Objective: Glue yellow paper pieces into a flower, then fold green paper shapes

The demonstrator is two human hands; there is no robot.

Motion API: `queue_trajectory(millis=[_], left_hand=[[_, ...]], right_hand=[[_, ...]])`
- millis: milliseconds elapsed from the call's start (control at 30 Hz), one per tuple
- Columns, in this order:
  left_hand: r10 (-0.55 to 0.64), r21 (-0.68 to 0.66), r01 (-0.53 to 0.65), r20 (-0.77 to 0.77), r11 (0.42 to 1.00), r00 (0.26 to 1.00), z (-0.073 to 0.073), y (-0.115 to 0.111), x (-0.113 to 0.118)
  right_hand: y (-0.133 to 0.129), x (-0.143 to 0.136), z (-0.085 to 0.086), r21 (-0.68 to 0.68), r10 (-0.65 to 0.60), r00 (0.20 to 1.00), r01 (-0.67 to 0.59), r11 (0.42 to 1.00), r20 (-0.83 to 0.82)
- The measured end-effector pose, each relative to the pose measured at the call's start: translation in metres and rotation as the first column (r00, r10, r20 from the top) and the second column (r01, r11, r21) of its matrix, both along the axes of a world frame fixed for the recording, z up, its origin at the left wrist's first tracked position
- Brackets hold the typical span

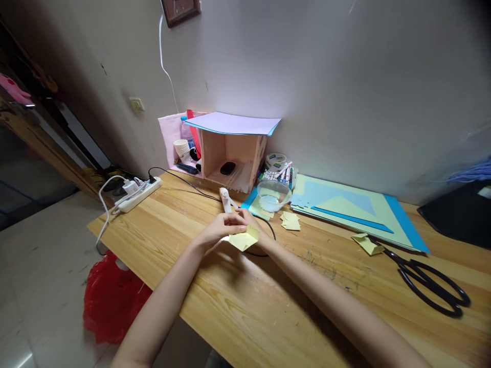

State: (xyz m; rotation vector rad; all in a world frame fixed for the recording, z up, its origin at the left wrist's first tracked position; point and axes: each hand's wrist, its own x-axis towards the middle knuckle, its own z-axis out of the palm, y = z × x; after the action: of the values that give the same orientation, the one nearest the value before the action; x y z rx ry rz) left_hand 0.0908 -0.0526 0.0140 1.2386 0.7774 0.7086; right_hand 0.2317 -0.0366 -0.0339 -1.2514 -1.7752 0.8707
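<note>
While working above the wooden desk (153, 220), holds a folded yellow paper (244, 240) in front of the open pink box (245, 148), with the grip of the left hand (219, 228) clamped on it. Has the right hand (248, 220) also in front of the box, near a white tool (226, 202), but cannot tell the state of its partly hidden grip. Shows a power strip (140, 197) left of the box, a clear bowl (274, 197) right of it, black scissors (402, 263) farther right.

Left hand (223, 228) curls just beside right hand (251, 221).
</note>
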Motion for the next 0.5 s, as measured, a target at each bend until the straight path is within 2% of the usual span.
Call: queue_trajectory(millis=[67, 133, 200, 267, 367, 500], left_hand=[[0.038, 0.028, -0.038, 0.002, 0.999, 0.999, -0.004, 0.0, 0.004], [0.102, 0.061, -0.1, -0.027, 0.993, 0.994, -0.009, 0.002, 0.009], [0.165, 0.077, -0.16, -0.065, 0.984, 0.984, -0.015, 0.003, 0.014], [0.197, 0.059, -0.193, -0.083, 0.979, 0.977, -0.021, 0.003, 0.018], [0.215, 0.045, -0.212, -0.067, 0.976, 0.974, -0.024, 0.002, 0.023], [0.239, -0.001, -0.239, -0.049, 0.971, 0.97, -0.023, 0.001, 0.027]], right_hand=[[-0.019, 0.022, 0.0, -0.033, -0.066, 0.998, 0.066, 0.997, -0.022], [-0.037, 0.042, 0.002, -0.159, -0.154, 0.973, 0.127, 0.979, -0.171], [-0.052, 0.057, 0.004, -0.308, -0.121, 0.921, 0.002, 0.951, -0.37], [-0.063, 0.065, 0.004, -0.395, -0.061, 0.864, -0.164, 0.904, -0.499], [-0.072, 0.067, 0.002, -0.401, 0.009, 0.836, -0.272, 0.875, -0.548], [-0.077, 0.064, -0.003, -0.329, 0.021, 0.865, -0.213, 0.92, -0.502]])
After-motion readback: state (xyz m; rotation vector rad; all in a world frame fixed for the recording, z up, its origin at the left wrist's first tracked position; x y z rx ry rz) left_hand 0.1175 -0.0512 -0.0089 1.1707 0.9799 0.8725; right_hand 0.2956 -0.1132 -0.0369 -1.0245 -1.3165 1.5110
